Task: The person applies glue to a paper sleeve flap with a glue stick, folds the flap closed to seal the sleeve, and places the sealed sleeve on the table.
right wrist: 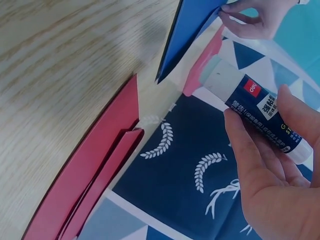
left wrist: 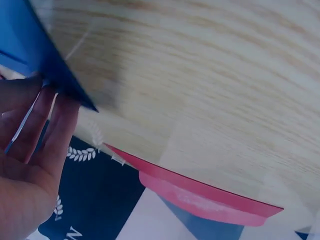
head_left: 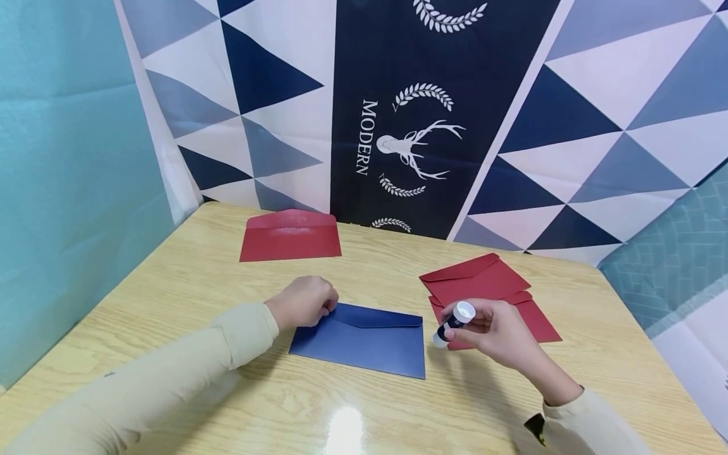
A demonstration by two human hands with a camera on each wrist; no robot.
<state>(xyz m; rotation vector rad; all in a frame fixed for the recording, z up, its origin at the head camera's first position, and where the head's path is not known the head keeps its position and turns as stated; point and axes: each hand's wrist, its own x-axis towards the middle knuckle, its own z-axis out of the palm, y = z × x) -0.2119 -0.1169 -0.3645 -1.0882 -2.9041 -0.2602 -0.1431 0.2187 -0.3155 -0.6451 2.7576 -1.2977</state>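
A blue envelope point(head_left: 364, 351) lies on the table, its pointed flap along the far edge. My left hand point(head_left: 306, 301) pinches it near the far left corner; in the right wrist view the thumb and fingers of that left hand point(right wrist: 257, 19) are on the flap side. To the right of the envelope, my right hand point(head_left: 503, 332) holds a glue stick point(right wrist: 260, 107) with a dark blue label and white ends, tilted above the table. Its pale end points down toward the table beside the envelope's right edge.
Two overlapping red envelopes point(head_left: 478, 275) lie at the right, partly behind the right hand. Another red envelope point(head_left: 290, 243) rests at the back left with its flap raised. A patterned cloth point(head_left: 284, 95) hangs behind the wooden table point(head_left: 273, 404).
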